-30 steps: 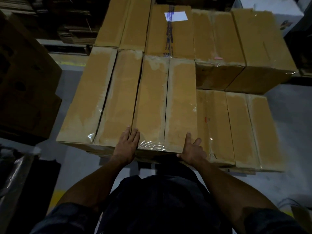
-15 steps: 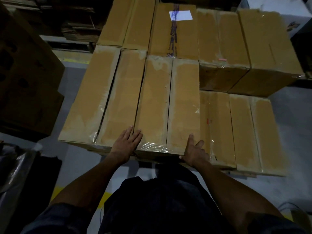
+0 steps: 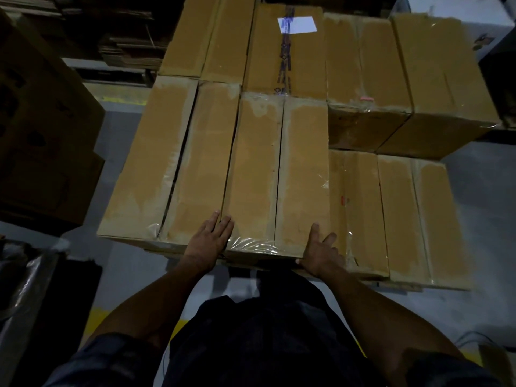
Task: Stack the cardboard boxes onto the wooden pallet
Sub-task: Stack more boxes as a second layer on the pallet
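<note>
Two flat hands, left hand (image 3: 208, 239), right hand (image 3: 321, 254), on taped box (image 3: 279, 174), grey floor (image 3: 480, 191)

Two hands rest flat on brown boxes. The left hand (image 3: 208, 238) lies on the near edge where the left box (image 3: 173, 166) meets the middle box (image 3: 279, 174). The right hand (image 3: 321, 254) presses the middle box's near right corner. A lower box (image 3: 360, 213) sits just beside it. Far back, one box has a white label (image 3: 297, 25).
</note>
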Available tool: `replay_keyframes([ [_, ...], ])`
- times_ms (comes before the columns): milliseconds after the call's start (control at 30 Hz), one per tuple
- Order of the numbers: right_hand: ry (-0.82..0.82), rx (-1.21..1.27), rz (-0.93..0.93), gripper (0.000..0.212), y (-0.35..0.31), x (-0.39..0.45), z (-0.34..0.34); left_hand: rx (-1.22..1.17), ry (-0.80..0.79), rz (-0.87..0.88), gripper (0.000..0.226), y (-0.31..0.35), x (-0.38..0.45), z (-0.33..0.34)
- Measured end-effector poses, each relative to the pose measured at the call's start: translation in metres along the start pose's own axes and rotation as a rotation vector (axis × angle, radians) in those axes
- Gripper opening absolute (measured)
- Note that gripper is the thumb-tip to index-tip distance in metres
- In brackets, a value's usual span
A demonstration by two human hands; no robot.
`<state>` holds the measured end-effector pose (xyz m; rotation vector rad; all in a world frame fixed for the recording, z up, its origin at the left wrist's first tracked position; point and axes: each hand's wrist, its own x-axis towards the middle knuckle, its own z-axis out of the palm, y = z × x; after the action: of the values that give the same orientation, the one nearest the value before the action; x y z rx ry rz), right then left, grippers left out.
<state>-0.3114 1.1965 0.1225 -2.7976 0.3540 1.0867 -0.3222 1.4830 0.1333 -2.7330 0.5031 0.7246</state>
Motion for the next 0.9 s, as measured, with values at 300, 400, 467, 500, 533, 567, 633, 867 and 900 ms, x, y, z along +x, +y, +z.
replay_keyframes([
  [300,-0.061,0.183,-0.014,0.111,0.004,-0.01,-0.015,-0.114,-0.082,-0.062,0.081,0.012,-0.004,-0.028],
  [400,-0.005,0.268,-0.007,0.09,0.009,-0.025,-0.022,-0.303,-0.059,-0.087,0.068,0.018,-0.008,-0.04],
  [467,0.049,0.353,0.005,0.075,0.014,-0.038,-0.02,-0.384,0.0,-0.102,0.054,0.024,-0.013,-0.046],
  [500,0.075,0.397,0.015,0.07,0.017,-0.047,-0.018,-0.409,0.027,-0.106,0.051,0.029,-0.018,-0.049],
  [533,0.099,0.439,0.028,0.066,0.019,-0.055,-0.015,-0.424,0.048,-0.103,0.051,0.033,-0.022,-0.051],
  [567,0.127,0.481,0.045,0.065,0.02,-0.062,-0.012,-0.432,0.063,-0.093,0.051,0.037,-0.026,-0.052],
  [633,0.217,0.564,0.072,0.063,0.026,-0.083,-0.003,-0.409,0.117,-0.047,0.052,0.049,-0.036,-0.054],
  [867,0.298,0.802,0.222,0.062,0.069,-0.161,0.039,-0.487,0.216,0.158,0.054,0.103,-0.076,-0.076],
  [900,0.309,0.83,0.236,0.06,0.075,-0.17,0.044,-0.493,0.224,0.177,0.053,0.111,-0.079,-0.081],
])
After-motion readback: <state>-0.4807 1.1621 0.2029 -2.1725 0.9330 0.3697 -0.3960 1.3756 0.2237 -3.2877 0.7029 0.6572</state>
